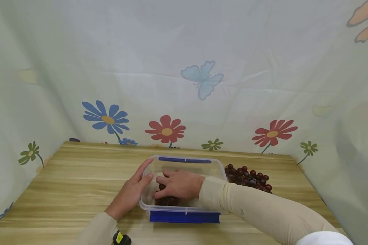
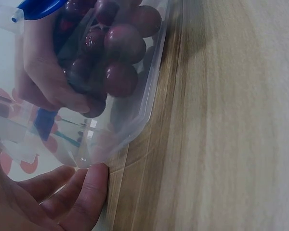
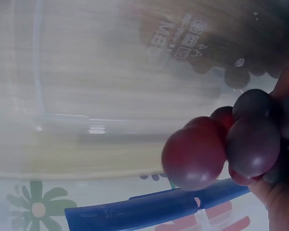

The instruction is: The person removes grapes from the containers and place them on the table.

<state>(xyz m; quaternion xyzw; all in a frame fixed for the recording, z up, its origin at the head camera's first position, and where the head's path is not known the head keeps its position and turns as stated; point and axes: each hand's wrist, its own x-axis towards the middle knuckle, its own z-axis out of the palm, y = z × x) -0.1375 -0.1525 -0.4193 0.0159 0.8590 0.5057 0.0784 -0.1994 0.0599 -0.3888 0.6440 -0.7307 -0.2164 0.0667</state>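
A clear plastic container [image 1: 184, 208] with blue side clips stands on the table. My right hand [image 1: 182, 184] reaches down inside it and grips a bunch of dark red grapes [image 1: 168, 200]. Between the fingers, more of these grapes [image 3: 195, 156] show close up in the right wrist view. Against the container's left side rests my left hand [image 1: 133, 190], its thumb and index finger at the rim. The left wrist view shows the left fingers [image 2: 89, 197] touching the outside near a corner, with grapes [image 2: 125, 45] visible through the wall.
Another bunch of dark grapes [image 1: 248, 177] lies on the table to the container's right, partly behind my right sleeve [image 1: 257, 204]. The wood-grain table [image 1: 89, 173] is enclosed by a white curtain [image 1: 141, 51] printed with flowers and butterflies.
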